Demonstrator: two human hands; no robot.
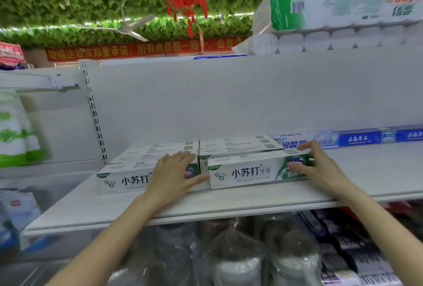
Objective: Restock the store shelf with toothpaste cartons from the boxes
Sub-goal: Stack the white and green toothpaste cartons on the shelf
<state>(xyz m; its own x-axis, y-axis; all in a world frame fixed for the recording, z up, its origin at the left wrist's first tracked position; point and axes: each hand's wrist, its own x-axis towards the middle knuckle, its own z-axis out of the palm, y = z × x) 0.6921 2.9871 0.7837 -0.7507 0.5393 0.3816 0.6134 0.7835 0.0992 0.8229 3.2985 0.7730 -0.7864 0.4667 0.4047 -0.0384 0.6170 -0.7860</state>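
The white shelf [229, 203] is carrying a block of white-and-green toothpaste cartons [238, 142], all lying flat with their long axes running left to right along the shelf. The front right carton [247, 173] is sitting nearest the shelf edge, slightly ahead of the front left carton [123, 179]. Its printed face is turned towards the camera, with black characters in the middle and a green panel at its right end. The right hand [320, 169] is gripping that green end, fingers over the top and thumb on the face. The left hand [174, 171] is lying flat and relaxed on the left carton's right end, its thumb reaching to the right carton's left end.
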